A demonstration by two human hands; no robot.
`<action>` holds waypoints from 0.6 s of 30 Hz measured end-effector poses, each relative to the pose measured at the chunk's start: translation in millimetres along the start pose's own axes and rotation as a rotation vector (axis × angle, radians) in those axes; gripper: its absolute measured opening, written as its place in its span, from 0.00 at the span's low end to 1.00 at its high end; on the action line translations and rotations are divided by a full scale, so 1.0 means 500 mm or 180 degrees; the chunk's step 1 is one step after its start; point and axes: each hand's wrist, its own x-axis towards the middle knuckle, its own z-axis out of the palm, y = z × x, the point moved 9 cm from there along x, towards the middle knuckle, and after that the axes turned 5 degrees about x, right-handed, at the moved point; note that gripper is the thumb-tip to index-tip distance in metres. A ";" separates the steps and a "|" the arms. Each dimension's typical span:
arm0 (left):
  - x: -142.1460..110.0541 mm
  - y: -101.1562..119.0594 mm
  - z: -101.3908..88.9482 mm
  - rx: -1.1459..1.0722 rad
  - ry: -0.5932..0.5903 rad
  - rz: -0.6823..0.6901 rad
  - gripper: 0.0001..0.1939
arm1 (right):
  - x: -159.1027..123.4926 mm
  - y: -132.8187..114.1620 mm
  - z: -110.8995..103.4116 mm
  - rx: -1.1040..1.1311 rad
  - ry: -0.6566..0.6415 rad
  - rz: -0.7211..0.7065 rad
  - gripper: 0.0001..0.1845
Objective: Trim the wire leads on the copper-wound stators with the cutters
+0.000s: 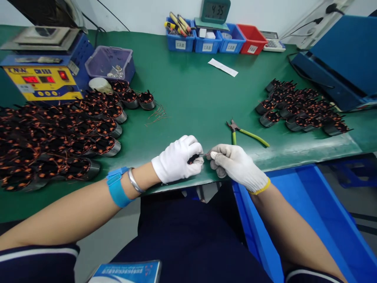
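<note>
My left hand, in a white glove, is closed around a motor stator; only a small dark part with copper shows between the fingers. My right hand, in a white knit glove with a yellow cuff edge, pinches a thin wire running from the stator. Both hands meet over the front edge of the green bench. Just beyond my right hand lie diagonal cutters with green handles, jaws pointing away. Several finished-looking stators with copper windings stand massed at the left.
More stators are grouped at the right, beside a blue machine. Loose wire clippings lie left of centre. A yellow-and-blue heater unit and purple bin stand at back left. Small bins line the wall; a blue crate sits below.
</note>
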 end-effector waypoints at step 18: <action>0.004 -0.012 -0.004 -0.0424 0.0154 -0.0317 0.03 | 0.051 -0.021 0.040 -0.0385 -0.1258 0.0708 0.09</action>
